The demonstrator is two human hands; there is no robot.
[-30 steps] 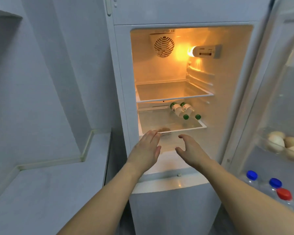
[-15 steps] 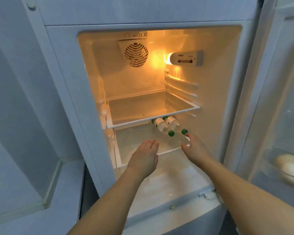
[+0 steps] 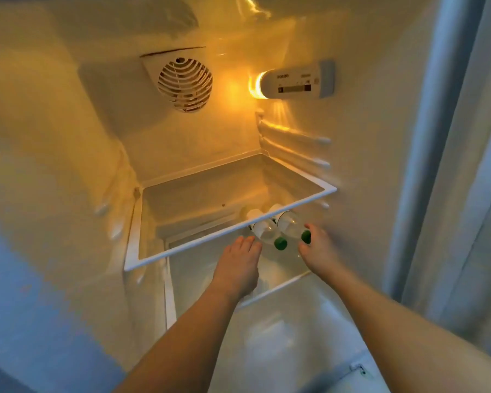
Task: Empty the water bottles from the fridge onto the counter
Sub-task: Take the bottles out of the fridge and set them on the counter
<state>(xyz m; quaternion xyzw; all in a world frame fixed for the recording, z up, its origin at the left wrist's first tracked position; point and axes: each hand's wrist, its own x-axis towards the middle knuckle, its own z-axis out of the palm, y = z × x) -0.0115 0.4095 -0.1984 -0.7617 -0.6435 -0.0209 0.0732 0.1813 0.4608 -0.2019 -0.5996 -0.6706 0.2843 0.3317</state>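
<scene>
Reaching into the lit fridge, we bring both hands to two water bottles lying side by side on the lower shelf (image 3: 278,285), centre of the frame, under the upper shelf (image 3: 227,239). On their sides, green caps toward us, they seem stored that way to fit the low gap. Our left hand (image 3: 237,268) hovers palm down, fingers together and extended, just beside the left bottle (image 3: 264,234). Our right hand (image 3: 318,253) has fingers apart around the cap of the right bottle (image 3: 291,224), apparently touching, not yet clamped. We count two bottles, two shelves, two hands.
</scene>
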